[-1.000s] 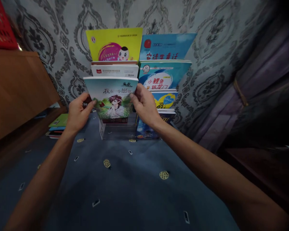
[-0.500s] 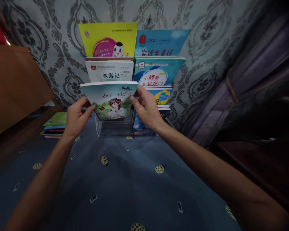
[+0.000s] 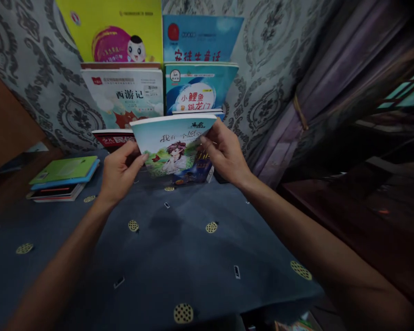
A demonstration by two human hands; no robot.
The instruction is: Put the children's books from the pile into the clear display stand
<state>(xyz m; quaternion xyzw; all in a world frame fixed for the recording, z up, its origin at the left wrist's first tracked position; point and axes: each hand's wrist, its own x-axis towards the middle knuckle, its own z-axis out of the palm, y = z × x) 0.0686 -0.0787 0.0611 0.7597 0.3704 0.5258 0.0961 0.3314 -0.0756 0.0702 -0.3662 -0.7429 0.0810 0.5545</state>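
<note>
A thin book (image 3: 175, 145) with a green-blue cover and a drawn child is held up in front of the book rack. My left hand (image 3: 120, 170) pinches its left edge, thumb on the cover. At the right edge my right hand (image 3: 226, 149) grips it near the upper corner. Behind it, tiered books stand upright: a yellow one (image 3: 113, 27), a blue one (image 3: 202, 39), a white one (image 3: 124, 94), a teal one (image 3: 200, 87) and a dark red one (image 3: 113, 139). The held book hides most of the lower rack, and part of a dark blue book (image 3: 189, 174) shows below it.
A small stack of books (image 3: 64, 174) lies at the left on the blue patterned tablecloth (image 3: 179, 257). Patterned wallpaper (image 3: 272, 41) is behind the rack. A tied curtain (image 3: 293, 115) hangs at the right. A wooden panel (image 3: 14, 119) stands at the far left.
Both hands have moved the held book rightward and away from the rack's lower left slot, uncovering the dark red book there. The head view has shifted too.
</note>
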